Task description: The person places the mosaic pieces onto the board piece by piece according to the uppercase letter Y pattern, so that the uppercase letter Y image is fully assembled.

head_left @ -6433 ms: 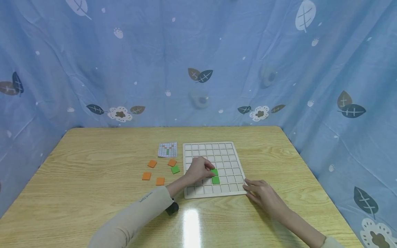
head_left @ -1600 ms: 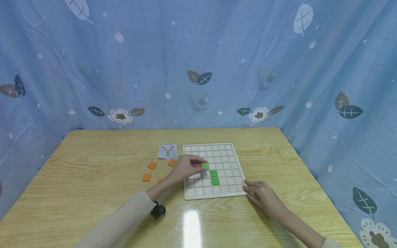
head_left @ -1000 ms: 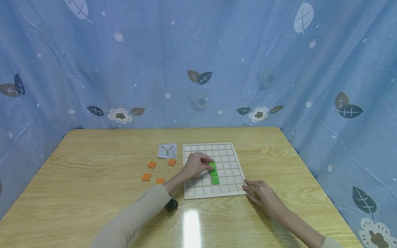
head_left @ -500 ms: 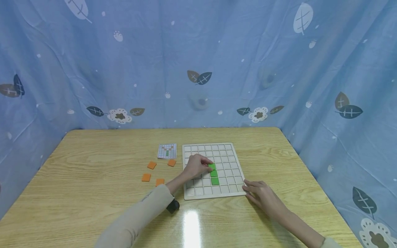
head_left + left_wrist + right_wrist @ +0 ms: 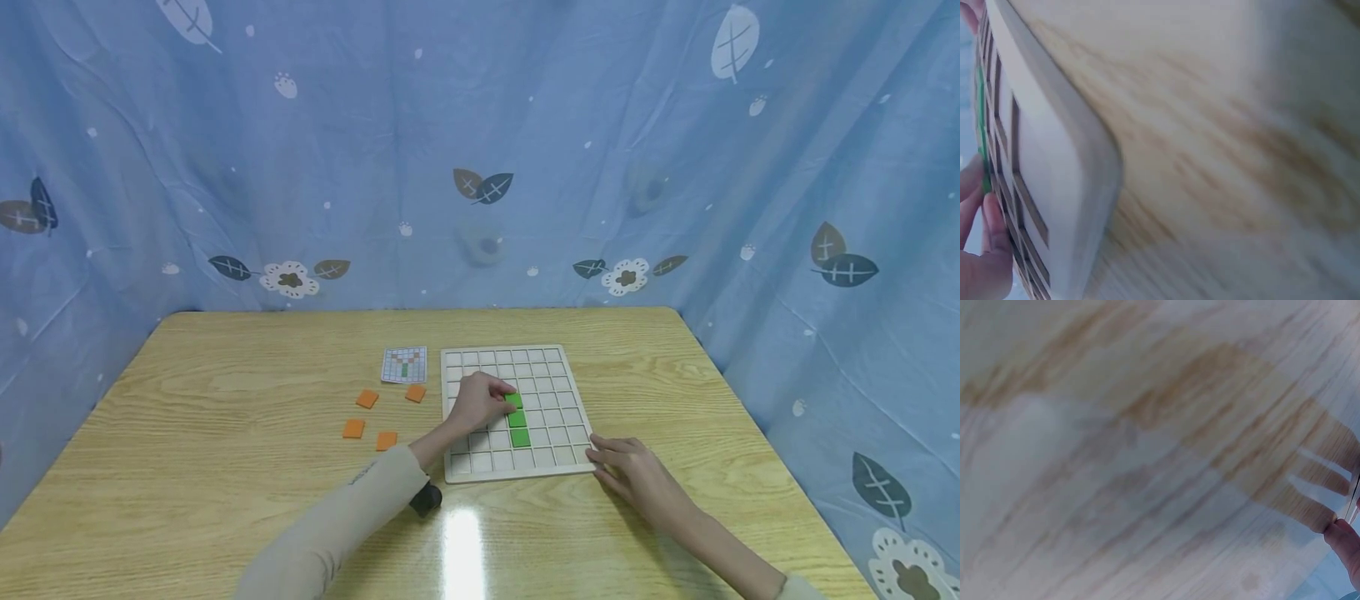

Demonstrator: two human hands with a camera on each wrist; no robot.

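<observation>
Our L hand (image 5: 477, 402) pinches a sq. green tile (image 5: 515, 401) on beige wooden grid bd. (image 5: 550, 417), R hand (image 5: 637, 477), fingers apart, touching bd. edge.

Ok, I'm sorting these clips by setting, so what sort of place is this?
Probably an indoor, curtained-off tabletop workspace, though the room beyond is hidden. A patterned blue curtain hangs behind and on both sides of a wooden table, which holds a gridded board and loose orange tiles.
</observation>
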